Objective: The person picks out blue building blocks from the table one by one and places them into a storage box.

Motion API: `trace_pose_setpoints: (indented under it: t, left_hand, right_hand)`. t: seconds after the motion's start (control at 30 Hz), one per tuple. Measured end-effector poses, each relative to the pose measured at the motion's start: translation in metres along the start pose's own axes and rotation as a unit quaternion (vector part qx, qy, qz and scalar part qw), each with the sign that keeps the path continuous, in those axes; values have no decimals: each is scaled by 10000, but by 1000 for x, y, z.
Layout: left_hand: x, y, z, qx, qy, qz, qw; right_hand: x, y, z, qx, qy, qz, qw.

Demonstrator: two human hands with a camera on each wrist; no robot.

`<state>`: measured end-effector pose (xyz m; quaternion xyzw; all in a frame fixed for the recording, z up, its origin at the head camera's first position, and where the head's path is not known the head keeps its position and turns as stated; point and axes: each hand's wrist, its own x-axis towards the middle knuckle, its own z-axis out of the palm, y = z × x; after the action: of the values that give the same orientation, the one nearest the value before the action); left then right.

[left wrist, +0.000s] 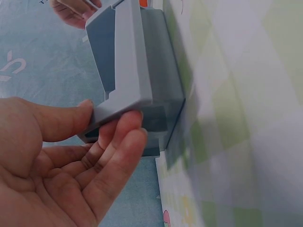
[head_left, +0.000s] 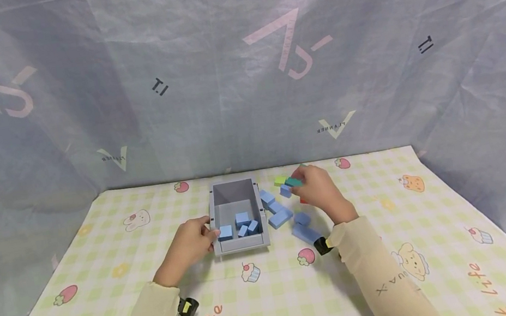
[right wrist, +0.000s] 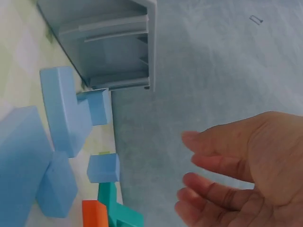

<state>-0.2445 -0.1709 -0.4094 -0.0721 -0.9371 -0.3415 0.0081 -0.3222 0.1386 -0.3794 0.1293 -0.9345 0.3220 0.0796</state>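
Note:
My left hand [head_left: 191,242] pinches the near-left rim of a grey plastic bin [head_left: 245,243]. In the left wrist view the thumb lies on top of the rim and the fingers curl beneath it. Several light blue blocks, among them a square one [head_left: 226,232], lie inside at the near end. To the right of the bin, my right hand [head_left: 317,189] hovers over scattered blocks. Its fingers [right wrist: 199,187] are loosely bent and hold nothing. Closest to it are a small blue block [head_left: 285,191], a teal block [head_left: 293,182] and a red-orange block [right wrist: 94,213], partly hidden in the head view.
Several more blue blocks [head_left: 280,218] lie between the bin and my right forearm, one long block [head_left: 306,233] close to the wrist strap. A lime block [head_left: 279,181] sits farther back. A checked cloth [head_left: 123,311] covers the table, and a grey curtain [head_left: 224,102] hangs behind.

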Motion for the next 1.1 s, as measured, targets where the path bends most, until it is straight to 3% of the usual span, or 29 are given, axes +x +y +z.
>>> trace_pose_setpoints:
  t: [0.6, 1.1]
  left_hand:
    - [1, -2, 0, 10, 20, 91, 10000]
    - [1, -1, 0, 20, 34, 151, 9999]
  right_hand:
    - [4, 20, 29, -594, -1230, 895, 9866]
    - [-1, 17, 29, -826, -1673, 1101, 9763]
